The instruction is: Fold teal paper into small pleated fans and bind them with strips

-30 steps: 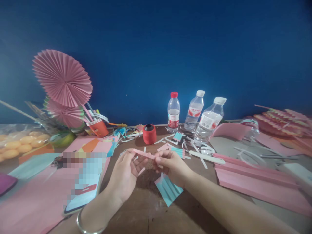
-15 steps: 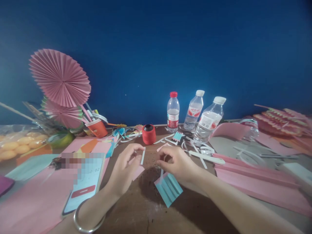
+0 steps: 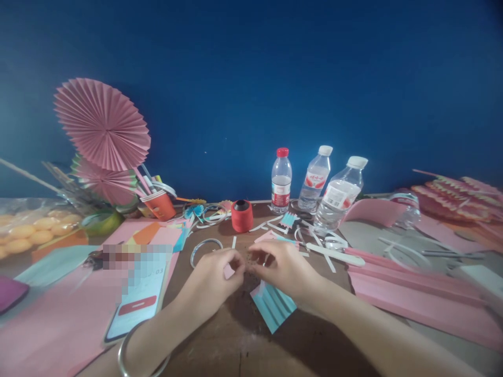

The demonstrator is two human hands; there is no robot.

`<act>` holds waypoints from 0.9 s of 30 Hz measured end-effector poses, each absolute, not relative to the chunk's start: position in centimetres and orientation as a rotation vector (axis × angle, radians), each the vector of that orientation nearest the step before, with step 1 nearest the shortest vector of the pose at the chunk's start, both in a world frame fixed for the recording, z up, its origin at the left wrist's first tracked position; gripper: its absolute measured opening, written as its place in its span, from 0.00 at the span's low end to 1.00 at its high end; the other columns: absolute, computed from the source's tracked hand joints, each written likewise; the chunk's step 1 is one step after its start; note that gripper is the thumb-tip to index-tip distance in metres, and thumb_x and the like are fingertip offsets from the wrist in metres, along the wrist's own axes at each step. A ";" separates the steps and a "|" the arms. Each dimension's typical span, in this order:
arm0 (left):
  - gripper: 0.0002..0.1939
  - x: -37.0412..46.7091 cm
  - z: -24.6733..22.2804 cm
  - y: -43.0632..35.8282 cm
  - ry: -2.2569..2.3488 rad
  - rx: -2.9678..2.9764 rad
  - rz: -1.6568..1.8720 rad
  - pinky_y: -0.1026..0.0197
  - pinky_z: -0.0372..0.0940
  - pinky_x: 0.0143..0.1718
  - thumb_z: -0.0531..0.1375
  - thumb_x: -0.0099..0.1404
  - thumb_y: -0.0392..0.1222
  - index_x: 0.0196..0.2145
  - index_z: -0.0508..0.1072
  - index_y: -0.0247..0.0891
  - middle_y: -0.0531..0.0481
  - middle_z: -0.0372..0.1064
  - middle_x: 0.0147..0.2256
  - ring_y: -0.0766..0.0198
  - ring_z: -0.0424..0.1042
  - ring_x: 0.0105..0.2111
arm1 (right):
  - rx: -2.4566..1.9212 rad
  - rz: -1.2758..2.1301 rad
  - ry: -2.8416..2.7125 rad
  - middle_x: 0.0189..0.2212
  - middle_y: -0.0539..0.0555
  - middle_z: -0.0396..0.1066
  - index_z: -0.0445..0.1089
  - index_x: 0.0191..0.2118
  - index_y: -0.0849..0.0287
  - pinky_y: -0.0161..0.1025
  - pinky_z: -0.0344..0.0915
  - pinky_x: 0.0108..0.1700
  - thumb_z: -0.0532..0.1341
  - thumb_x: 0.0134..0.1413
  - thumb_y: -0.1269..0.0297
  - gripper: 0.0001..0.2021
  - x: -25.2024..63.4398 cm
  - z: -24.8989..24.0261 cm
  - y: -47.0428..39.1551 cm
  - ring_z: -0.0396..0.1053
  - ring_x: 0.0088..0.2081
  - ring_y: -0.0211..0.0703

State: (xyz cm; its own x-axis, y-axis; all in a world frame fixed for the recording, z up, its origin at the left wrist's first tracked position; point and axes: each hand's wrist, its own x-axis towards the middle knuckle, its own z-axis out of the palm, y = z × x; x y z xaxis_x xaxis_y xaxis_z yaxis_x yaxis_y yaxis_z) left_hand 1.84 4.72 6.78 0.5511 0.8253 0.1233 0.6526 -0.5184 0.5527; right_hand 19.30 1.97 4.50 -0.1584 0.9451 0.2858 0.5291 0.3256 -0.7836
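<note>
My left hand [image 3: 220, 277] and my right hand [image 3: 283, 269] meet over the middle of the table, their fingertips almost touching. Both are closed, thumb and fingers curled into a pinch. Whatever sits between the fingertips is too small or hidden to make out. Just below my right hand lies a pleated light-blue paper piece [image 3: 274, 308] with a pinkish corner. Behind my left fingers a narrow white strip [image 3: 234, 242] shows, and beside that hand is a clear ring-shaped tape roll [image 3: 206, 243], partly covered. A bit of pink paper [image 3: 228, 270] is visible through my left fingers.
A red cylindrical object [image 3: 242, 217] and three plastic bottles [image 3: 281, 183] stand at the back. A white-handled cutter [image 3: 336, 254] lies right, near folded pink paper [image 3: 416, 293]. Left are a phone [image 3: 139, 293], a paper cup [image 3: 159, 205] with pens and a pink paper fan [image 3: 104, 125].
My left hand has moved right and down toward my right hand, uncovering the tape roll. The white strip below my right fingers no longer shows.
</note>
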 end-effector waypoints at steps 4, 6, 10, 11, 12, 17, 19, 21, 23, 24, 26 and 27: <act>0.05 1.8 6.9 4.8 1.238 2.292 0.591 0.65 0.54 0.26 0.53 0.54 0.35 0.24 0.67 0.39 0.55 0.65 0.23 0.65 0.63 0.25 | -1.321 0.813 -1.546 0.30 0.50 0.72 0.71 0.37 0.56 0.35 0.62 0.33 0.60 0.47 0.67 0.09 19.6 4.2 2.3 0.68 0.32 0.39; 0.05 1.9 6.8 4.9 1.238 2.155 0.691 0.66 0.55 0.25 0.52 0.57 0.37 0.25 0.66 0.39 0.56 0.64 0.22 0.66 0.63 0.23 | -1.295 0.884 -1.485 0.30 0.51 0.72 0.72 0.33 0.58 0.36 0.63 0.33 0.60 0.47 0.66 0.06 19.2 3.6 2.3 0.69 0.32 0.40; 0.09 2.1 6.2 4.9 1.173 1.839 0.764 0.67 0.56 0.23 0.51 0.60 0.41 0.24 0.64 0.38 0.56 0.63 0.18 0.68 0.61 0.20 | -1.186 1.031 -1.278 0.30 0.52 0.73 0.72 0.34 0.59 0.36 0.65 0.33 0.61 0.46 0.65 0.08 17.3 2.1 1.8 0.70 0.32 0.41; 0.09 2.2 6.0 4.8 1.155 1.776 0.751 0.67 0.55 0.22 0.51 0.60 0.41 0.24 0.64 0.38 0.57 0.62 0.17 0.69 0.61 0.18 | -1.152 1.023 -1.219 0.31 0.52 0.73 0.72 0.34 0.58 0.36 0.65 0.34 0.62 0.45 0.66 0.07 16.8 1.8 1.7 0.70 0.33 0.41; 0.09 2.3 5.8 4.8 1.139 1.728 0.741 0.68 0.55 0.21 0.51 0.60 0.41 0.24 0.64 0.38 0.57 0.62 0.16 0.70 0.60 0.18 | -1.122 1.016 -1.169 0.31 0.52 0.73 0.72 0.34 0.58 0.35 0.65 0.34 0.62 0.45 0.66 0.07 16.4 1.6 1.5 0.70 0.33 0.41; 0.08 2.6 5.2 4.5 1.089 1.665 0.747 0.68 0.54 0.22 0.53 0.60 0.40 0.24 0.65 0.37 0.57 0.62 0.16 0.70 0.62 0.19 | -1.088 1.002 -1.072 0.29 0.51 0.72 0.72 0.33 0.57 0.35 0.66 0.32 0.62 0.47 0.65 0.05 15.7 1.0 1.1 0.69 0.31 0.39; 0.08 2.7 5.2 4.4 1.079 1.657 0.743 0.68 0.55 0.23 0.53 0.60 0.39 0.24 0.66 0.37 0.57 0.62 0.16 0.70 0.62 0.20 | -1.097 0.969 -1.093 0.29 0.51 0.72 0.72 0.32 0.56 0.35 0.66 0.32 0.62 0.47 0.66 0.04 15.8 0.9 1.0 0.69 0.30 0.39; 0.08 2.8 5.3 4.4 1.076 1.654 0.735 0.68 0.55 0.24 0.53 0.60 0.39 0.24 0.66 0.37 0.57 0.62 0.15 0.70 0.61 0.19 | -1.098 0.932 -1.128 0.29 0.50 0.72 0.72 0.32 0.56 0.35 0.66 0.32 0.62 0.47 0.67 0.04 15.9 0.9 1.0 0.69 0.30 0.38; 0.08 2.8 5.3 4.3 1.075 1.647 0.735 0.68 0.55 0.24 0.53 0.59 0.38 0.23 0.66 0.36 0.58 0.62 0.14 0.71 0.60 0.19 | -1.096 0.893 -1.165 0.29 0.50 0.72 0.72 0.32 0.55 0.34 0.66 0.33 0.61 0.47 0.68 0.05 16.0 0.9 1.0 0.69 0.31 0.38; 0.08 2.8 5.3 4.2 1.074 1.634 0.737 0.68 0.55 0.25 0.53 0.59 0.37 0.23 0.66 0.36 0.58 0.62 0.14 0.71 0.60 0.19 | -1.098 0.869 -1.181 0.29 0.50 0.72 0.72 0.32 0.55 0.34 0.66 0.33 0.61 0.47 0.69 0.05 16.1 0.9 1.0 0.69 0.31 0.38; 0.08 2.9 5.2 4.2 1.071 1.585 0.745 0.68 0.56 0.26 0.53 0.59 0.37 0.23 0.66 0.36 0.58 0.62 0.14 0.70 0.61 0.19 | -1.093 0.818 -1.216 0.30 0.51 0.72 0.72 0.32 0.56 0.34 0.66 0.33 0.61 0.47 0.69 0.05 16.2 1.0 1.1 0.69 0.32 0.38; 0.07 2.9 5.1 4.2 1.068 1.555 0.747 0.68 0.56 0.26 0.53 0.59 0.37 0.24 0.67 0.36 0.57 0.62 0.14 0.70 0.61 0.20 | -1.087 0.791 -1.235 0.30 0.51 0.72 0.72 0.32 0.56 0.34 0.66 0.34 0.61 0.47 0.70 0.05 16.2 1.0 1.1 0.69 0.33 0.38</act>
